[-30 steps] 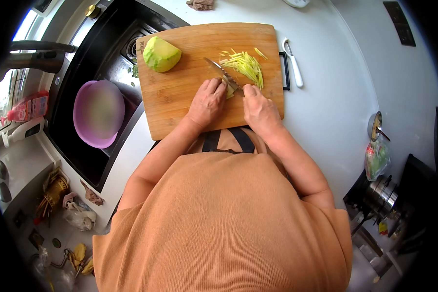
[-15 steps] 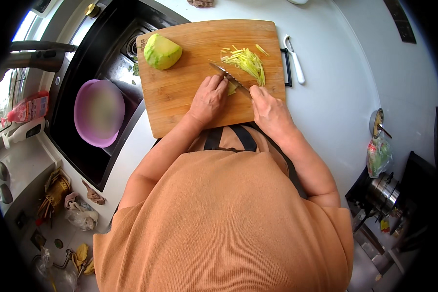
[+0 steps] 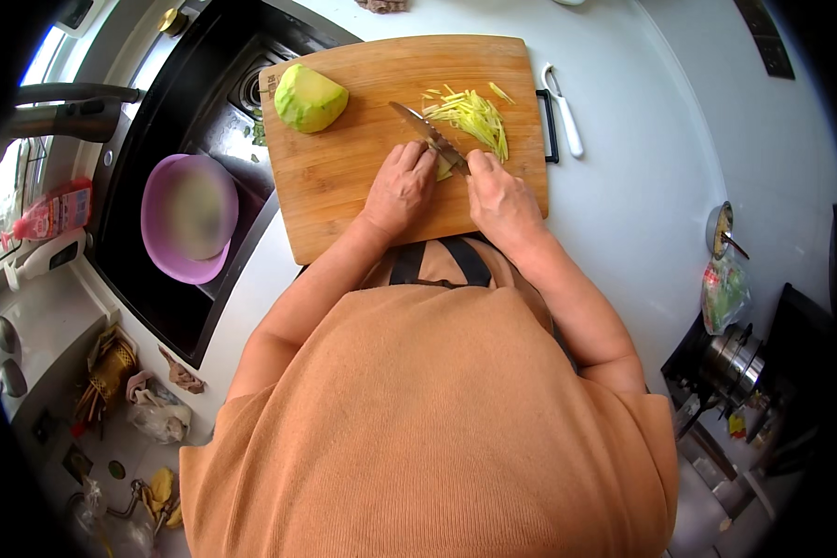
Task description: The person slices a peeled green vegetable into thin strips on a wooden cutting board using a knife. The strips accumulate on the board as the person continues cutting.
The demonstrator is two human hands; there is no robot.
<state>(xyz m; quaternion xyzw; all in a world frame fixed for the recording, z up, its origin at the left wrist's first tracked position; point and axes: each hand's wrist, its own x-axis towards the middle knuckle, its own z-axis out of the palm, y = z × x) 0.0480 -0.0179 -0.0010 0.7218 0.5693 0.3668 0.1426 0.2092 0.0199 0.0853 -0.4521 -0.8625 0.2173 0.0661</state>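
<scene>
Clock directions are read from the middle of the board, with twelve at its far edge. Leftmost, between eight and nine, a round purple plastic bowl (image 3: 161, 231) sits in the black rectangular sink (image 3: 121, 219). At ten o'clock, a peeled, rounded pale-green vegetable piece (image 3: 310, 99) rests on the brown rectangular wooden cutting board (image 3: 335, 195). Near six, the left hand (image 3: 400, 189) bends its fingers down beside thin pale-green slices (image 3: 445, 171); its grip on them is hidden. A long, pointed metal knife (image 3: 441, 145) lies across these slices near the centre, its handle wrapped in the right hand (image 3: 504, 197) at four. Thin yellow-green shreds (image 3: 474, 115) spread at two; past them, a white-handled peeler (image 3: 564, 121) lies on the white tabletop (image 3: 632, 167).

The blade could nick the left fingertips, which are close against it, if they slip forward or the slices slide. The knife points between ten and eleven; its long axis runs diagonally from there toward the right hand.
</scene>
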